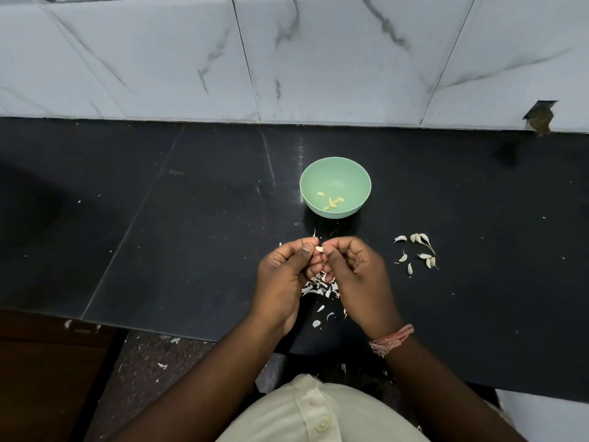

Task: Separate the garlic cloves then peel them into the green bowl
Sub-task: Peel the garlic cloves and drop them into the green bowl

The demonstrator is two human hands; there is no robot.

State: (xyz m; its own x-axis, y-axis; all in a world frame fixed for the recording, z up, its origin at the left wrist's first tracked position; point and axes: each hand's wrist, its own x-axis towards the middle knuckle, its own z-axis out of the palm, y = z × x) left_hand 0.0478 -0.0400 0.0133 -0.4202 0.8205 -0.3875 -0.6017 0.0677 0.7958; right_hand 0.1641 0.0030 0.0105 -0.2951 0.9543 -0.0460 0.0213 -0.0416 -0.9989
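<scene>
Grip: both hands [322, 269] pinch clove [319, 249].

Bowl [335, 187] behind hands [322, 272], peeled cloves [331, 201] inside; unpeeled cloves [416, 252] right; skins [318, 287] beneath hands

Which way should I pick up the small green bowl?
Probably from above, on the right rim of the small green bowl: thumb outside, fingers just inside. Its mouth faces up, that side is bare black counter, and the peeled cloves sit low in the middle.
</scene>
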